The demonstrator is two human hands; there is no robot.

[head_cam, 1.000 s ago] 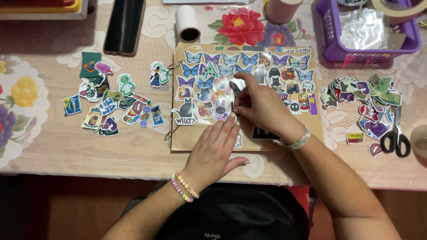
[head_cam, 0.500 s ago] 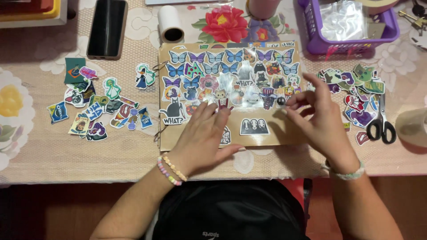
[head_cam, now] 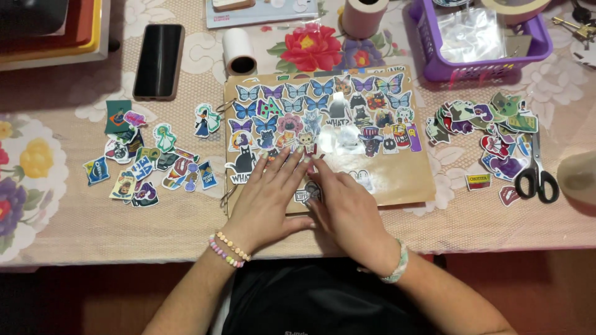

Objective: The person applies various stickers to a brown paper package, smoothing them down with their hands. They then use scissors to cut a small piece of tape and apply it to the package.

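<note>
two hands lay flat on one brown kraft board (head_cam: pixel 397 180), its upper half crowded with glossy die-cut stickers, among them about a dozen butterflies. the left hand (head_cam: pixel 267 192) rested palm down with fingers spread, grasping nothing, at the board's lower left; the right hand (head_cam: pixel 347 208) pressed beside it, released and flat, its fingertips (head_cam: pixel 318 185) on a small dark sticker (head_cam: pixel 307 193) near the lower edge of the board. each wrist wore one beaded bracelet. two loose piles of stickers lay on the bench (head_cam: pixel 74 229) (covered with a floral cloth), one pile (head_cam: pixel 146 161) to the left, the other pile (head_cam: pixel 487 133) to the right. one pair of black-handled scissors (head_cam: pixel 537 170) sat by the right pile. one purple plastic basket (head_cam: pixel 481 46) held crinkled clear film. two paper rolls stood behind: a white roll (head_cam: pixel 239 53) and a pink roll (head_cam: pixel 364 15). one black phone (head_cam: pixel 159 61) lay face up.
</note>
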